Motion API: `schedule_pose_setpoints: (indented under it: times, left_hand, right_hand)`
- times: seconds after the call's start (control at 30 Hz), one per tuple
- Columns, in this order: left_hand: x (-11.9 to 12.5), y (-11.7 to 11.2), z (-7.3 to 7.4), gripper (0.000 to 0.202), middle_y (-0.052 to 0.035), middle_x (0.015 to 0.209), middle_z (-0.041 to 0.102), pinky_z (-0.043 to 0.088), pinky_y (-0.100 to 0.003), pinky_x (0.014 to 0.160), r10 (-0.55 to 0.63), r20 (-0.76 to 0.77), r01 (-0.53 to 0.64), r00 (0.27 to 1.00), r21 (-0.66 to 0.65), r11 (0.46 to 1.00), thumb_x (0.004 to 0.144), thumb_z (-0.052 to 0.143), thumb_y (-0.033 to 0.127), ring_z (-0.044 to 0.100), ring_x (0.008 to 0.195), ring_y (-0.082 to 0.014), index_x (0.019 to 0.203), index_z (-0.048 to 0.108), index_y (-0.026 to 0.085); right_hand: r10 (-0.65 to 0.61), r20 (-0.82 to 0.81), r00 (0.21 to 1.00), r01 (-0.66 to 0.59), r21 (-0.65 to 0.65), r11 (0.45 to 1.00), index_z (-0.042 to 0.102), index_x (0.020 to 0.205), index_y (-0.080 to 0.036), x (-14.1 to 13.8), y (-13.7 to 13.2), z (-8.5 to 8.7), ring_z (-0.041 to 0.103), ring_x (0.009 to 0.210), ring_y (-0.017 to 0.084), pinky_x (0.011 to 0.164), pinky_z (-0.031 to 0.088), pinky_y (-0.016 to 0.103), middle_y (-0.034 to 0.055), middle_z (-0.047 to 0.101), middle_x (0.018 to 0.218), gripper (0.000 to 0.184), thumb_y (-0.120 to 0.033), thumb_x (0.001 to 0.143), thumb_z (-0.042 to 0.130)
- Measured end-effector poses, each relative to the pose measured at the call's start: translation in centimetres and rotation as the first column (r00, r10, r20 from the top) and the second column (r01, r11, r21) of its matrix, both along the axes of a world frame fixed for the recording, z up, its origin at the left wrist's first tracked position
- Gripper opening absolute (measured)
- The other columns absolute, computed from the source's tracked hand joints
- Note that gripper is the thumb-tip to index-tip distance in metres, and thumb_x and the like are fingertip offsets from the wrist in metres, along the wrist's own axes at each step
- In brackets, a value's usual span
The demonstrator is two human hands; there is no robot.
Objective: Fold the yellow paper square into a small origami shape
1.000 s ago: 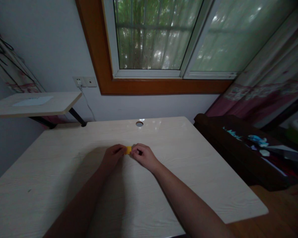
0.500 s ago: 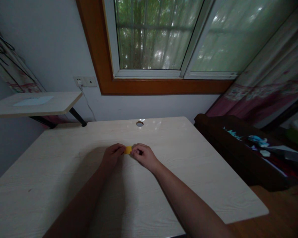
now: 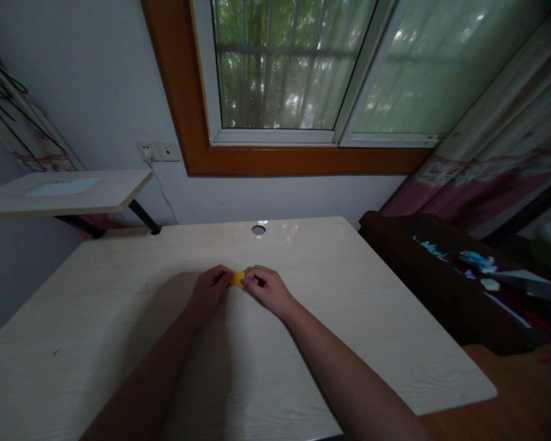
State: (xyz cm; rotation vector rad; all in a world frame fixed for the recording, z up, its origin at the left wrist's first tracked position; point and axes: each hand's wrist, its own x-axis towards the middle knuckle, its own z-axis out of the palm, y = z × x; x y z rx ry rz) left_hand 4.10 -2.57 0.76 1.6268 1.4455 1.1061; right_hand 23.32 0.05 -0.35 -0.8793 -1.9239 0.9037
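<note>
A small flat yellow piece (image 3: 237, 279), perhaps folded paper, is pinched between my two hands above the pale wooden desk (image 3: 275, 355). My left hand (image 3: 210, 285) grips its left end between thumb and fingers. On the other side, my right hand (image 3: 265, 286) has its fingertips closed at the right end. The fingers cover both ends of the piece, so its full size is hidden. Whether it rests on the desk surface I cannot tell.
A round cable hole (image 3: 258, 229) lies near the desk's back edge. At left stands a raised shelf (image 3: 114, 184) on black legs with a paper sheet (image 3: 62, 187) on it. Right of the desk is a dark wooden piece of furniture (image 3: 404, 269) holding assorted items.
The yellow piece has shifted very slightly to the right and tilted a little. Both hands stay almost in the same place, still pinching it.
</note>
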Motion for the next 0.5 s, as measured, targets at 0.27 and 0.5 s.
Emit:
schedule_pose_setpoints:
  times: [0.27,0.5]
  left_hand:
    - [0.1,0.2,-0.5,0.027,-0.0018,0.077,0.068,0.045,-0.024,0.067,-0.037,-0.004,0.037,0.999,-0.036,0.999,0.084,0.055,0.04,0.059,0.073,-0.0166,0.081,0.069,0.016]
    - [0.12,0.23,-0.79,0.028,-0.0007,0.072,0.065,0.044,-0.024,0.065,-0.063,0.012,0.064,0.998,-0.042,0.997,0.083,0.059,0.043,0.058,0.069,-0.0154,0.082,0.067,0.017]
  right_hand:
    - [-0.008,0.002,1.0,0.008,0.003,1.0,0.065,0.079,-0.018,0.05,0.14,-0.25,0.05,0.063,0.012,0.061,0.038,0.023,-0.0005,0.054,0.07,0.017,-0.03,0.09,0.057]
    - [-0.072,-0.038,0.997,0.07,-0.043,0.997,0.068,0.08,-0.018,0.2,0.16,-0.02,0.051,0.065,0.013,0.059,0.038,0.023,0.0007,0.057,0.073,0.017,-0.03,0.088,0.059]
